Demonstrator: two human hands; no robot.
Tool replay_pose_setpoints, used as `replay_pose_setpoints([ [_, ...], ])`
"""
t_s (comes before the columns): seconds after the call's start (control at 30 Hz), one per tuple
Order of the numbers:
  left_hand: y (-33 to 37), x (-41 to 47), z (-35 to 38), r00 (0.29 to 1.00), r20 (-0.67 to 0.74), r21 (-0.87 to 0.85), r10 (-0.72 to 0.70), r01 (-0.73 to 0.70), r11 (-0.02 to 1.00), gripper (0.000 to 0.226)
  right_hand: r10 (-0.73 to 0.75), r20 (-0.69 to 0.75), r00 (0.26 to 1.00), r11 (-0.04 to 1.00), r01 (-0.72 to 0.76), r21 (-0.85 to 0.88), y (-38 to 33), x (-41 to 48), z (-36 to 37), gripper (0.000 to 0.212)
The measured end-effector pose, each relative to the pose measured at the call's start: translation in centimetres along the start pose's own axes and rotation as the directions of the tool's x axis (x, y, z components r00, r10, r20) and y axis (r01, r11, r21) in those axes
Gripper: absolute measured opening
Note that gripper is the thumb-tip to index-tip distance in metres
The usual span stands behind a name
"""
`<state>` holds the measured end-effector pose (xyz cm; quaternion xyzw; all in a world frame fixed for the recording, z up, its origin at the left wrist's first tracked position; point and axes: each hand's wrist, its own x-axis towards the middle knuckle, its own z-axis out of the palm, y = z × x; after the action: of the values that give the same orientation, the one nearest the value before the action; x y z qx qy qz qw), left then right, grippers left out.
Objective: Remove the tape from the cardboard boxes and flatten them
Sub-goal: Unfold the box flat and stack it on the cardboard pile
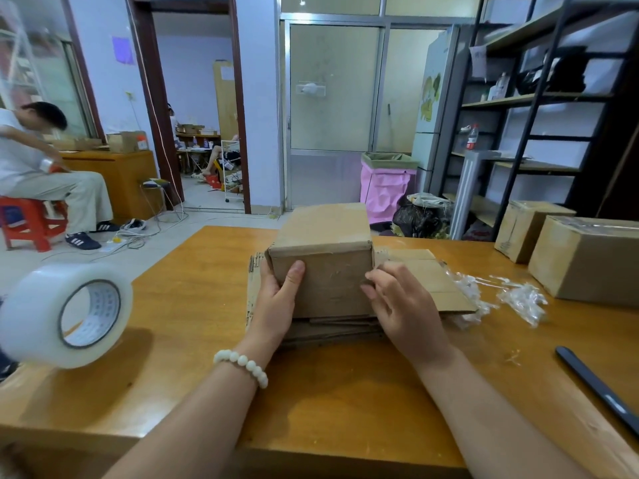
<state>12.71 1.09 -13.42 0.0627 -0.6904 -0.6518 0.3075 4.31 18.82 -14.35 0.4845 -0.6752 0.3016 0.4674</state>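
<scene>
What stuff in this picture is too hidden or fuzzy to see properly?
- Head view: the box hides its own far side and bottom, so leftover tape there cannot be told.
- The flattened cardboard pile: the box covers most layers.
- The right hand: whether its fingertips pinch anything is unclear.
- The dark tool: cut off by the right edge.
- The tape roll: blurred.

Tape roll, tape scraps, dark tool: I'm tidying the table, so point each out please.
Tape roll (38,316): head view, its white outer winding.
Tape scraps (522,300): head view, middle of the crumpled clump.
Dark tool (596,387): head view, mid-shaft.
</scene>
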Motion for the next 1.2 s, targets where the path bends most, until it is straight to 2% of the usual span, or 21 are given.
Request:
replay_pose_setpoints([
  [0.07,-0.1,-0.1,0.0,1.000,0.007,0.044,0.013,-0.013,0.999,0.093,0.013,-0.027,1.000,0.999,-0.013,-0.030,0.1,0.0,0.0,0.013],
  [0.13,-0.1,-0.1,0.0,1.000,0.004,0.057,0.022,-0.022,0.998,0.096,0.031,-0.037,0.999,0.999,-0.031,-0.009,-0.1,0.2,0.0,0.009],
  [0.2,-0.2,0.0,0.0,1.000,-0.014,0.055,0.010,-0.009,0.998,0.098,0.083,0.011,0.996,0.990,-0.084,0.111,-0.5,0.2,0.1,0.008],
  [0.27,-0.3,0.2,-0.1,0.999,-0.042,0.012,0.002,-0.002,1.000,0.087,0.213,0.110,0.971,0.924,-0.237,0.300,-1.2,0.1,-0.1,0.008],
  [0.3,-0.4,0.3,-0.2,0.998,-0.060,-0.016,0.004,-0.005,1.000,0.074,0.324,0.173,0.930,0.842,-0.367,0.396,-1.7,0.2,-0.4,0.010],
  [0.33,-0.3,0.3,-0.2,0.998,-0.068,-0.039,0.005,-0.008,0.999,0.061,0.450,0.251,0.857,0.698,-0.513,0.500,-2.0,0.3,-0.9,0.014],
  [0.37,0.0,0.3,-0.2,0.997,-0.073,-0.057,0.000,-0.004,0.998,0.053,0.565,0.324,0.759,0.493,-0.626,0.604,-2.3,0.6,-1.4,0.018],
  [0.4,0.1,0.2,-0.2,0.997,-0.079,-0.068,-0.007,0.002,0.998,0.052,0.655,0.374,0.657,0.270,-0.666,0.696,-2.3,0.9,-1.9,0.021],
  [0.43,0.1,0.3,-0.2,0.996,-0.086,-0.076,-0.010,0.003,0.997,0.053,0.714,0.406,0.570,0.077,-0.641,0.764,-2.2,1.2,-2.3,0.022],
  [0.47,0.1,0.4,-0.2,0.996,-0.094,-0.079,-0.007,0.000,0.997,0.055,0.750,0.427,0.505,-0.061,-0.590,0.805,-2.1,1.5,-2.7,0.023],
  [0.53,-0.1,0.5,-0.3,0.993,-0.116,-0.069,-0.006,-0.003,0.998,0.057,0.762,0.472,0.444,-0.186,-0.549,0.815,-2.1,1.9,-2.9,0.026],
  [0.57,-0.1,0.4,-0.4,0.992,-0.129,-0.060,-0.007,0.000,0.998,0.057,0.743,0.502,0.443,-0.193,-0.576,0.795,-2.2,1.9,-2.9,0.026],
  [0.63,-0.1,0.3,-0.3,0.985,-0.175,-0.014,0.010,-0.013,1.000,0.053,0.710,0.557,0.431,-0.132,-0.696,0.706,-2.2,1.5,-2.3,0.028],
  [0.73,-0.1,-0.3,0.0,0.975,-0.206,0.151,0.079,-0.048,0.987,0.064,0.691,0.580,0.432,0.084,-0.844,0.529,-2.2,1.0,-1.5,0.019],
  [0.8,-0.3,-0.6,0.1,0.989,-0.117,0.229,0.095,-0.067,0.971,0.088,0.668,0.584,0.461,0.173,-0.859,0.481,-2.2,0.9,-1.2,0.014],
  [0.87,-0.7,-0.7,0.1,0.993,0.012,0.345,0.115,-0.112,0.932,0.125,0.642,0.587,0.493,0.203,-0.848,0.490,-2.4,1.1,-1.3,0.014],
  [0.93,-1.2,-0.3,-0.1,0.990,0.047,0.430,0.136,-0.143,0.891,0.145,0.624,0.589,0.513,0.215,-0.838,0.502,-2.5,1.1,-1.4,0.015],
  [1.07,-1.3,-0.1,0.2,0.991,0.028,0.445,0.135,-0.133,0.886,0.149,0.594,0.594,0.542,0.229,-0.822,0.521,-2.7,1.1,-1.5,0.013],
  [1.2,-0.8,-0.2,0.3,0.992,-0.015,0.386,0.127,-0.111,0.916,0.138,0.624,0.512,0.590,0.344,-0.796,0.499,-2.8,1.2,-1.6,0.020],
])
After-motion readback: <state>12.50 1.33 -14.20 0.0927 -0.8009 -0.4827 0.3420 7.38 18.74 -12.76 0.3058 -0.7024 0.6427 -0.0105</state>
